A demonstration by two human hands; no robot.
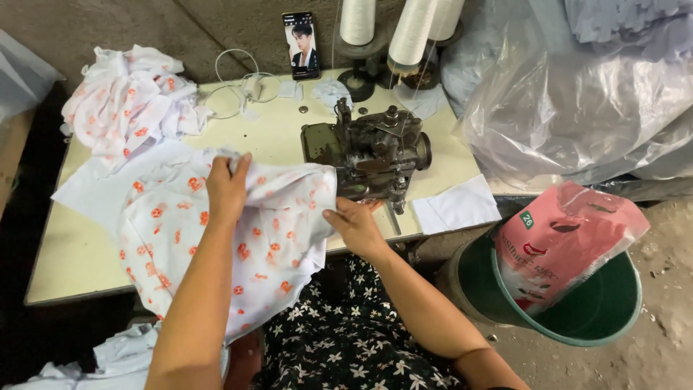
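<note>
A white cloth with orange-red prints (267, 238) lies spread over the pale table (65, 260) and hangs over its front edge. My left hand (227, 189) grips the cloth's upper edge, pinching a fold. My right hand (355, 225) presses the cloth's right edge down just in front of a dark, worn sewing machine (372, 153). The cloth's corner reaches up to the machine's left side.
A heap of the same printed cloth (130, 97) sits at the table's back left. A phone (301, 45) leans on the wall beside white thread cones (411, 32). Plain white pieces (458, 206) lie right of the machine. A green bucket (599, 318) holds a pink bag (563, 242); clear plastic sacks (577, 108) stand behind.
</note>
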